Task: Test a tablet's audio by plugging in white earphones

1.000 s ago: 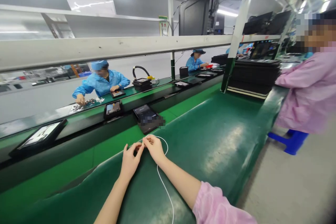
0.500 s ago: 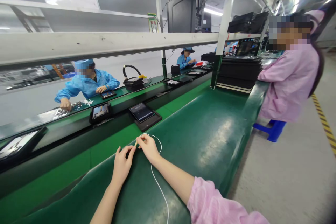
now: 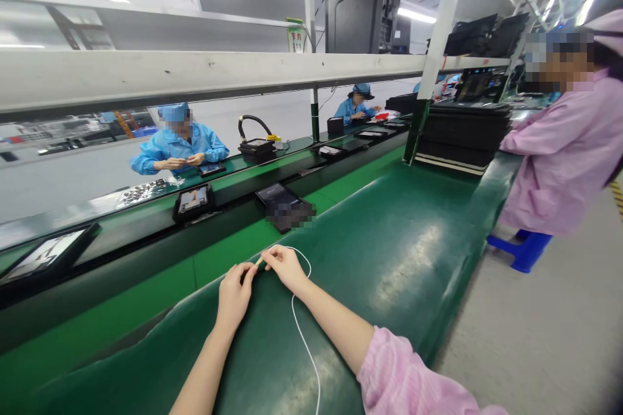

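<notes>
Both hands meet in a pinch above the near green work surface [image 3: 370, 253]. Between their fingertips is a small, slim yellowish piece [image 3: 259, 261], too small to identify. The thumb and fingertips of my left hand [image 3: 235, 292] close on its near end. My right hand [image 3: 286, 267] pinches the other end, along with a thin white cable [image 3: 304, 336]. From those fingers the cable loops over the back of the hand, passes beneath the wrist and trails down to the bottom edge. What the cable's tip looks like is hidden by the fingers.
Beyond the bench edge runs a green conveyor belt [image 3: 219, 244] carrying a dark tablet [image 3: 277, 198]. Framed devices [image 3: 193, 201] line the far ledge. A co-worker in blue [image 3: 182, 142] sits opposite. Black trays [image 3: 457, 136] are stacked ahead; a co-worker in pink [image 3: 567, 155] sits right.
The view has turned slightly left, so the surroundings appear farther right. My hands keep the same pinch. The co-worker opposite has brought one hand from the loose parts toward the other.
</notes>
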Motion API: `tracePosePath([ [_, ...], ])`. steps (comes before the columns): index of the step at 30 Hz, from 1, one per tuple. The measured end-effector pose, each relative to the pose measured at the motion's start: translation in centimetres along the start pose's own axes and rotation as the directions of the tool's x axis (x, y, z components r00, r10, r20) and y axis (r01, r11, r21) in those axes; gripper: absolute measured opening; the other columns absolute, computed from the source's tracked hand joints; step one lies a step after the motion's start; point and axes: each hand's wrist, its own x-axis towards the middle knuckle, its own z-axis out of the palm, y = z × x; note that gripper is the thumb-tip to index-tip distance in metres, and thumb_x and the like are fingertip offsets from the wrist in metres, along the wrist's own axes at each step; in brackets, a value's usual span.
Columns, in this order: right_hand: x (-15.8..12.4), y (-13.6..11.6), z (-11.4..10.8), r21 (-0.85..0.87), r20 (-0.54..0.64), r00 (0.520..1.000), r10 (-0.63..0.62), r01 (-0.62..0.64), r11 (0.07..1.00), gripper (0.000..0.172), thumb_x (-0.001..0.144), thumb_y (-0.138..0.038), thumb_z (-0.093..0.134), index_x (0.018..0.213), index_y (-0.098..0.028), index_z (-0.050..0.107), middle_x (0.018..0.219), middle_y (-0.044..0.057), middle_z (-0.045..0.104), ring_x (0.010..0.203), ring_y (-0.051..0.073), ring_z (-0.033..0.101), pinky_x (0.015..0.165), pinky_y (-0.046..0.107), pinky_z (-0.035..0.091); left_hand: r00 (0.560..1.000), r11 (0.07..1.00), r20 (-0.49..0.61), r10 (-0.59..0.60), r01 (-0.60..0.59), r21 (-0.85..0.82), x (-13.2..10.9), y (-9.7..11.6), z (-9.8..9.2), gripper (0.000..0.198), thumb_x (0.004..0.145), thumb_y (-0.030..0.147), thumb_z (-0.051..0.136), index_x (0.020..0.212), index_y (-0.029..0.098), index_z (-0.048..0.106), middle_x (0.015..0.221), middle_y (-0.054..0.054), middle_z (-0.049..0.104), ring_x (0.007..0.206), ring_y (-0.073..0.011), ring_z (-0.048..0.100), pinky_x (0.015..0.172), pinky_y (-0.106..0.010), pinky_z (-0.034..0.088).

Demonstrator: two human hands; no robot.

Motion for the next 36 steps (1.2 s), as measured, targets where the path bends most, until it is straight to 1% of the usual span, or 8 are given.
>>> tracePosePath([
  [3,0.0,0.1,0.0,0.003,0.015,1.0,0.01,-0.01,1.0,0.046,0.067,-0.062,0.072,0.065,-0.019,0.057,0.071,0.002,0.063,0.056,0.015,0.058,0.058,0.028,0.048,0.999,0.999,-0.022,-0.029,0.028,-0.041,0.0,-0.1,0.1,0.038,0.081,0.053,0.046,0.073,0.021,0.065,0.066,-0.004,0.067,0.061,-0.0214,0.063,0.066,-0.033,0.051],
  [5,0.0,0.2,0.0,0.006,0.02,1.0,0.018,-0.018,1.0,0.049,0.066,-0.064,0.072,0.065,-0.019,0.053,0.071,0.002,0.062,0.056,0.014,0.057,0.058,0.028,0.048,0.998,0.996,-0.031,-0.052,0.049,-0.08,0.0,-0.2,0.1,0.041,0.08,0.057,0.048,0.075,0.02,0.065,0.064,-0.003,0.066,0.058,-0.02,0.062,0.061,-0.031,0.05],
  [9,-0.1,0.6,0.3,0.007,0.037,0.999,0.036,-0.037,0.999,0.052,0.065,-0.067,0.072,0.067,-0.021,0.046,0.071,0.001,0.061,0.059,0.014,0.057,0.058,0.027,0.049,0.994,0.98,-0.023,-0.11,0.104,-0.17,0.3,-0.5,0.2,0.049,0.077,0.065,0.052,0.079,0.019,0.065,0.069,-0.005,0.068,0.059,-0.0197,0.063,0.061,-0.031,0.052],
  [14,-0.3,1.0,0.7,-0.022,0.06,0.997,0.042,-0.041,0.999,0.048,0.068,-0.062,0.073,0.07,-0.021,0.049,0.076,0.001,0.061,0.064,0.016,0.058,0.057,0.027,0.05,0.99,0.957,0.025,-0.138,0.139,-0.254,0.5,-0.3,0.1,0.056,0.074,0.07,0.054,0.083,0.017,0.068,0.08,-0.009,0.072,0.066,-0.0208,0.065,0.066,-0.032,0.055],
  [21,-0.5,0.9,0.8,-0.099,0.094,0.995,0.041,-0.032,0.995,0.04,0.078,-0.055,0.069,0.073,-0.02,0.05,0.077,0.001,0.061,0.068,0.017,0.061,0.058,0.025,0.05,0.987,0.947,0.087,-0.137,0.156,-0.279,0.5,0.0,-0.2,0.054,0.073,0.069,0.057,0.076,0.016,0.071,0.074,-0.007,0.071,0.069,-0.0209,0.064,0.068,-0.031,0.053],
  [28,-1.1,0.3,0.8,-0.288,0.11,0.993,0.042,-0.009,0.958,0.032,0.091,-0.042,0.061,0.07,-0.019,0.054,0.065,-0.002,0.058,0.055,0.013,0.054,0.056,0.023,0.042,0.989,0.951,0.085,-0.122,0.141,-0.274,0.5,-0.2,-0.4,0.053,0.075,0.067,0.055,0.067,0.016,0.068,0.065,-0.005,0.067,0.066,-0.0196,0.061,0.065,-0.029,0.049],
  [32,-1.3,-0.6,0.9,-0.403,0.146,0.989,0.02,0.041,0.914,0.042,0.094,-0.042,0.058,0.059,-0.019,0.056,0.06,-0.003,0.056,0.055,0.012,0.05,0.056,0.024,0.034,0.988,0.953,0.13,-0.081,0.115,-0.28,0.6,0.2,-0.7,0.05,0.076,0.064,0.056,0.065,0.017,0.067,0.067,-0.006,0.068,0.066,-0.0197,0.061,0.065,-0.028,0.049],
  [36,-1.4,-1.1,0.9,-0.447,0.163,0.986,0.032,0.045,0.893,0.058,0.098,-0.048,0.047,0.048,-0.019,0.048,0.049,-0.003,0.049,0.052,0.012,0.049,0.057,0.025,0.032,0.983,0.953,0.177,-0.05,0.1,-0.287,0.6,0.8,-0.9,0.045,0.078,0.058,0.057,0.062,0.017,0.066,0.067,-0.005,0.068,0.068,-0.0196,0.062,0.07,-0.028,0.05],
])
